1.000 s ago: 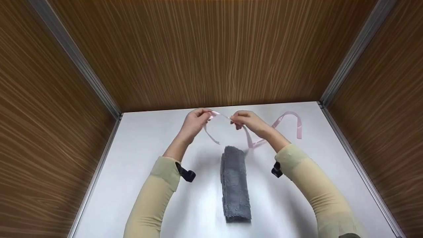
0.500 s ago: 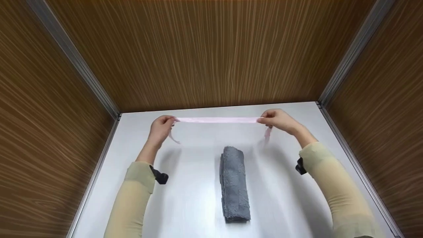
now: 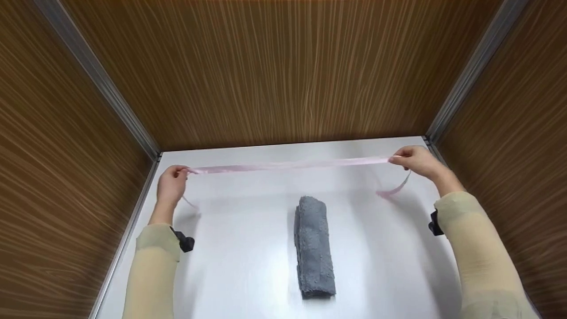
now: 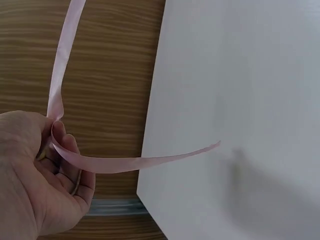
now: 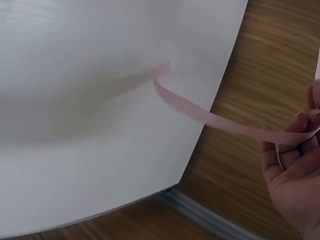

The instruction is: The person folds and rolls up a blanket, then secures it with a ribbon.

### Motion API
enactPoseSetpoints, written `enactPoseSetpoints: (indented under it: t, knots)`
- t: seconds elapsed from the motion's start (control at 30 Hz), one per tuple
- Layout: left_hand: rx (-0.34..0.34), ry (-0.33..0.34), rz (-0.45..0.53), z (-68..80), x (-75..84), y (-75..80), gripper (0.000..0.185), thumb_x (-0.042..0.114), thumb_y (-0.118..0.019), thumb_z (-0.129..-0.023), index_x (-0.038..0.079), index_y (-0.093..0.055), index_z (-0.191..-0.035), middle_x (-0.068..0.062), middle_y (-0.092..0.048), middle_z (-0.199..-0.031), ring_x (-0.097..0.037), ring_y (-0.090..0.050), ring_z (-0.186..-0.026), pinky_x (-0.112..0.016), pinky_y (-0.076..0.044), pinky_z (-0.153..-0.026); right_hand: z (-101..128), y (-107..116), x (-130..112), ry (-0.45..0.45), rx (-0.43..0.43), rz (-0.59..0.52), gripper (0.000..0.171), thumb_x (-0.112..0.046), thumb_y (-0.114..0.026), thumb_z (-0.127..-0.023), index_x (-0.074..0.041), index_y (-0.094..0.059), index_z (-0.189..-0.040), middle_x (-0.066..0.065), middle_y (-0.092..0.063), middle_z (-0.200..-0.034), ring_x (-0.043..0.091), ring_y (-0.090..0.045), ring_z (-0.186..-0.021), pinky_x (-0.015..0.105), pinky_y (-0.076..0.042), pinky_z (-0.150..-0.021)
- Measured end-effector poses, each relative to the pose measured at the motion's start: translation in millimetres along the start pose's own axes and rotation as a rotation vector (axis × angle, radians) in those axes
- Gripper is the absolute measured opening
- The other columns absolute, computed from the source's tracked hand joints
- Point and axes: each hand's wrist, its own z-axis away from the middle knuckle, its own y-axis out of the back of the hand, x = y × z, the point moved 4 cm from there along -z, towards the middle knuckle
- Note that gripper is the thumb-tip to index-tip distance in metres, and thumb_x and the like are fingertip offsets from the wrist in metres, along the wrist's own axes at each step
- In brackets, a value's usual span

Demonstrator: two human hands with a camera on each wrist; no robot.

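Note:
A pink satin ribbon (image 3: 288, 165) is stretched nearly straight across the back of the white table, raised above it. My left hand (image 3: 172, 184) pinches it at the left, between thumb and fingertips. At the right, my right hand (image 3: 418, 160) pinches it the same way. A short loose tail of the ribbon (image 4: 115, 165) curves away below the left fingers in the left wrist view. Another tail of ribbon (image 5: 200, 115) hangs from the right hand. Between the arms and nearer the front, a folded grey towel (image 3: 315, 248) lies lengthwise on the table.
The white table (image 3: 248, 266) is bounded by a wood-grain back panel (image 3: 283, 75) and side panels, with metal corner rails (image 3: 102, 79) between them. Each wrist carries a small black camera mount (image 3: 184, 241). Both hands are near the side panels.
Both hands have moved apart, left hand leftward and right hand rightward. The ribbon between them has gone from a short slack span to a long taut one. The towel stays put.

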Motion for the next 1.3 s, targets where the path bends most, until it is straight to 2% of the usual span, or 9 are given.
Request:
enactPoseSetpoints:
  t: [0.17, 0.37, 0.6, 0.77, 0.87, 1.0, 1.1, 1.2, 1.3]
  knots:
    - [0.048, 0.025, -0.061, -0.4, -15.7, 19.8, 0.036, 0.022, -0.044, -0.109, 0.001, -0.061, -0.133, -0.021, -0.064, -0.120, -0.030, -0.058, -0.106, -0.036, -0.044, -0.081, 11.8, 15.3, 23.0, -0.053, 0.015, 0.031, 0.059, -0.051, -0.065, -0.098, -0.001, -0.062, -0.129, 0.017, -0.059, -0.112, 0.032, -0.051, -0.101, 0.043, -0.048, -0.086]
    - [0.062, 0.089, -0.091, 1.3, -30.1, 41.5, 0.041, 0.029, -0.040, -0.111, 0.005, -0.058, -0.139, -0.021, -0.058, -0.131, -0.033, -0.054, -0.112, -0.039, -0.043, -0.086, 25.3, 29.7, 46.2, -0.094, 0.011, 0.044, 0.053, -0.042, -0.065, -0.101, 0.003, -0.062, -0.128, 0.022, -0.058, -0.120, 0.036, -0.051, -0.105, 0.043, -0.049, -0.085]
    - [0.095, 0.120, -0.100, 5.0, -42.3, 56.3, 0.044, 0.030, -0.038, -0.111, 0.004, -0.058, -0.140, -0.020, -0.059, -0.135, -0.032, -0.054, -0.114, -0.038, -0.042, -0.088, 38.8, 37.9, 67.0, -0.162, 0.004, 0.077, 0.056, -0.045, -0.066, -0.099, 0.004, -0.062, -0.126, 0.025, -0.056, -0.121, 0.038, -0.047, -0.105, 0.049, -0.048, -0.087]
    - [0.073, 0.122, -0.152, 6.1, -43.2, 55.4, 0.043, 0.032, -0.041, -0.110, 0.006, -0.060, -0.139, -0.019, -0.060, -0.133, -0.033, -0.055, -0.113, -0.042, -0.042, -0.088, 45.4, 39.4, 71.1, -0.187, 0.052, 0.083, 0.060, -0.053, -0.068, -0.096, 0.003, -0.066, -0.117, 0.020, -0.058, -0.110, 0.036, -0.046, -0.101, 0.044, -0.047, -0.080]
    - [0.054, 0.116, -0.182, 6.2, -41.9, 51.8, 0.043, 0.033, -0.042, -0.110, 0.007, -0.061, -0.138, -0.020, -0.060, -0.133, -0.035, -0.056, -0.114, -0.045, -0.042, -0.090, 44.0, 37.3, 71.9, -0.190, 0.062, 0.063, 0.062, -0.058, -0.067, -0.094, 0.002, -0.067, -0.112, 0.017, -0.058, -0.108, 0.035, -0.049, -0.101, 0.042, -0.049, -0.080]
    - [0.045, 0.116, -0.164, 5.1, -38.2, 44.8, 0.044, 0.034, -0.042, -0.110, 0.006, -0.060, -0.140, -0.021, -0.060, -0.133, -0.036, -0.057, -0.115, -0.045, -0.043, -0.089, 38.8, 32.2, 69.8, -0.198, 0.057, -0.004, 0.063, -0.056, -0.063, -0.097, 0.003, -0.064, -0.118, 0.020, -0.057, -0.118, 0.037, -0.050, -0.109, 0.047, -0.053, -0.091]
    - [0.068, 0.106, -0.109, 4.5, -34.6, 38.3, 0.042, 0.029, -0.043, -0.110, 0.003, -0.062, -0.137, -0.022, -0.060, -0.133, -0.035, -0.056, -0.115, -0.044, -0.044, -0.091, 33.6, 26.9, 65.9, -0.225, 0.075, -0.087, 0.062, -0.049, -0.058, -0.102, 0.007, -0.059, -0.126, 0.021, -0.053, -0.123, 0.034, -0.048, -0.111, 0.043, -0.054, -0.093]
    - [0.079, 0.096, -0.059, 3.1, -32.0, 30.1, 0.040, 0.023, -0.042, -0.109, -0.001, -0.064, -0.134, -0.024, -0.060, -0.136, -0.034, -0.054, -0.118, -0.044, -0.044, -0.096, 27.1, 21.6, 62.6, -0.263, 0.127, -0.175, 0.056, -0.041, -0.054, -0.105, 0.009, -0.055, -0.131, 0.016, -0.052, -0.110, 0.028, -0.050, -0.102, 0.032, -0.056, -0.083]
    - [0.034, 0.107, -0.035, 1.6, -31.8, 21.1, 0.044, 0.021, -0.035, -0.110, -0.003, -0.061, -0.136, -0.023, -0.055, -0.144, -0.035, -0.050, -0.128, -0.046, -0.040, -0.105, 21.0, 16.4, 60.5, -0.296, 0.194, -0.251, 0.050, -0.032, -0.053, -0.105, 0.009, -0.053, -0.133, 0.009, -0.051, -0.096, 0.022, -0.054, -0.087, 0.026, -0.056, -0.073]
